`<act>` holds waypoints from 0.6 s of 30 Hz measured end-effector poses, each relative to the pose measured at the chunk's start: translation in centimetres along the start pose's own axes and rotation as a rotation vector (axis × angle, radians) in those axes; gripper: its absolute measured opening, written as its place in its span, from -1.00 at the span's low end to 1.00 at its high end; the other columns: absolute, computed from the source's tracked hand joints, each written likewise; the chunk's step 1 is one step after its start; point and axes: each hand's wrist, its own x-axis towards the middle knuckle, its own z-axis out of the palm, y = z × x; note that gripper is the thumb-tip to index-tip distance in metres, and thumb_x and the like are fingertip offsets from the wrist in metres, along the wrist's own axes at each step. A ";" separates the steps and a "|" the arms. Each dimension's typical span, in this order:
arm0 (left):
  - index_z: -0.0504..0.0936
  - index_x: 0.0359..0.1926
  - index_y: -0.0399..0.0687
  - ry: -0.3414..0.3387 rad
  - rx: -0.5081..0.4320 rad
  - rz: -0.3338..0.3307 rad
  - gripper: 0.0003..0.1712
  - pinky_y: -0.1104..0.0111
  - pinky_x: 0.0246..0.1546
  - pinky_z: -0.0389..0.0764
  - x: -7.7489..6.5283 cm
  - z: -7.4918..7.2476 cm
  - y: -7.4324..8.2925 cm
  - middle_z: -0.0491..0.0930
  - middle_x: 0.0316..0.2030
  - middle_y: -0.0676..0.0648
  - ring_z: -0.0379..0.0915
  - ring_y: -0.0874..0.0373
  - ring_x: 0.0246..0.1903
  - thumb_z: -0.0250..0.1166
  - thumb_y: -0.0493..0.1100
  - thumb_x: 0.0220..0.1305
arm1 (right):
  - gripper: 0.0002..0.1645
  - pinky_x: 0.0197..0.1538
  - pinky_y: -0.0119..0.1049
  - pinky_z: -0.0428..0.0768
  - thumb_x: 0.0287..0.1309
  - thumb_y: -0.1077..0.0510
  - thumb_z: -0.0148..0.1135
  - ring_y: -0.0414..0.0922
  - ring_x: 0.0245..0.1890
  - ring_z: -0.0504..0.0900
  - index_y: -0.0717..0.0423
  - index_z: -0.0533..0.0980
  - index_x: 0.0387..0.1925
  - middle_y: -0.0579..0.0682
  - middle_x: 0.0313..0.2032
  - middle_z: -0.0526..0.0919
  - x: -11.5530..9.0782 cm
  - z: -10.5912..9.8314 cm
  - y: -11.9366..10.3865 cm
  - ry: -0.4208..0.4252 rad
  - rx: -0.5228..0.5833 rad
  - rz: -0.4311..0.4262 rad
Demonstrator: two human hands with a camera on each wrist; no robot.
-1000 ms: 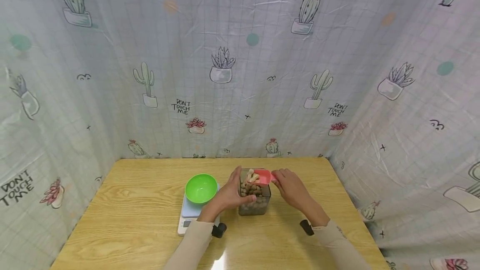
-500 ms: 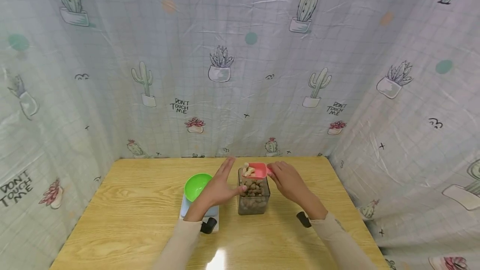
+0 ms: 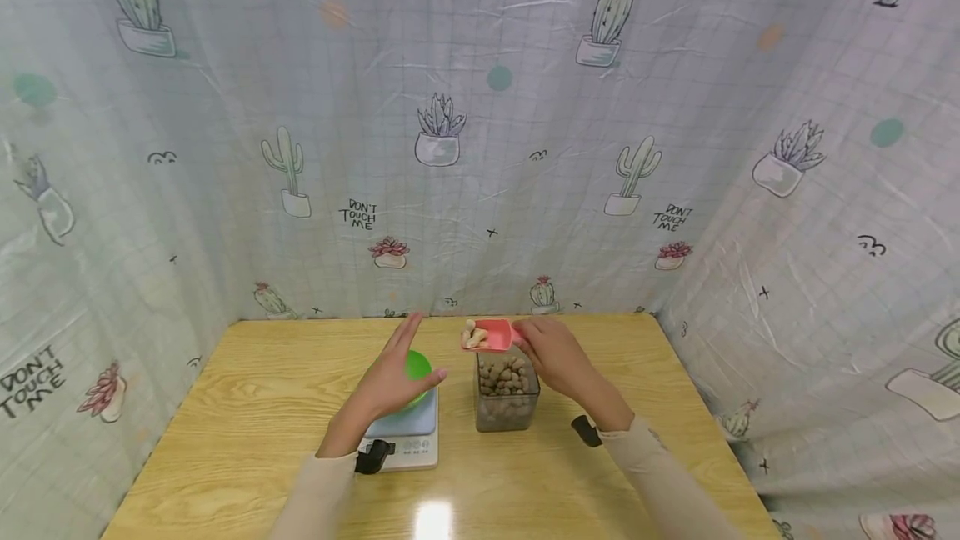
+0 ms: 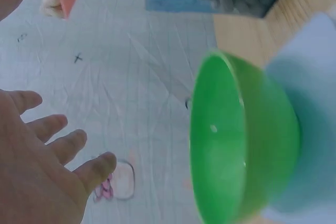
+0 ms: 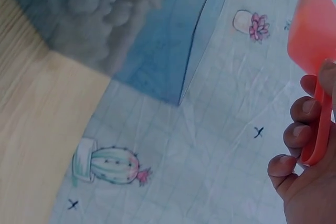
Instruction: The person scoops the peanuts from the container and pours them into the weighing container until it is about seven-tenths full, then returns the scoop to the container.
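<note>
My right hand (image 3: 553,354) grips the handle of a pink-red scoop (image 3: 497,334), its fingers curled round it in the right wrist view. Several peanuts in the shell (image 3: 473,335) lie in the scoop's front end, which is held above the container's back left. Below it stands a clear square container (image 3: 506,413) partly filled with more peanuts (image 3: 504,376). Over the green bowl (image 4: 273,135) hovers my left hand (image 3: 392,377), fingers spread and straight, holding nothing. The bowl sits on a scale (image 3: 412,450) and is partly hidden by that hand in the head view.
The wooden table (image 3: 277,407) carries the scale at left and the container to its right. A cactus-print curtain (image 3: 480,190) rises behind the table and along both sides. Black wrist straps (image 3: 372,457) are on both arms.
My left hand has let go of the container and moved left over the bowl. The right hand has lifted the scoop of peanuts out of the container and carried it left.
</note>
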 end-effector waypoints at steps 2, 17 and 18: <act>-0.28 0.57 0.35 0.003 0.004 -0.006 0.20 -0.26 0.25 0.31 -0.3 -0.1 -0.8 -0.24 0.59 -0.02 -0.07 -0.22 0.51 0.30 0.36 0.16 | -0.69 0.08 -0.09 0.57 0.43 0.01 0.05 -0.03 -0.04 0.63 0.06 0.53 0.05 -0.02 -0.09 0.69 0.3 0.2 -0.3 -0.009 0.007 -0.004; -0.23 0.58 0.09 -0.041 -0.079 -0.096 0.31 -0.34 0.26 0.22 -1.8 0.1 -6.9 -0.18 0.55 -0.27 -0.04 -0.43 0.44 0.41 0.29 0.06 | -0.68 0.05 -0.08 0.56 0.44 -0.01 0.03 -0.04 -0.05 0.62 0.04 0.53 0.06 -0.04 -0.10 0.67 2.7 3.0 -3.5 -0.066 0.033 -0.005; -0.22 0.58 0.08 -0.048 -0.087 -0.114 0.31 -0.33 0.26 0.22 -1.8 0.2 -7.2 -0.17 0.55 -0.28 -0.02 -0.44 0.43 0.42 0.29 0.05 | -0.68 0.04 -0.08 0.56 0.45 -0.02 0.02 -0.05 -0.06 0.61 0.02 0.53 0.06 -0.05 -0.11 0.67 2.8 3.2 -3.8 -0.073 0.028 -0.002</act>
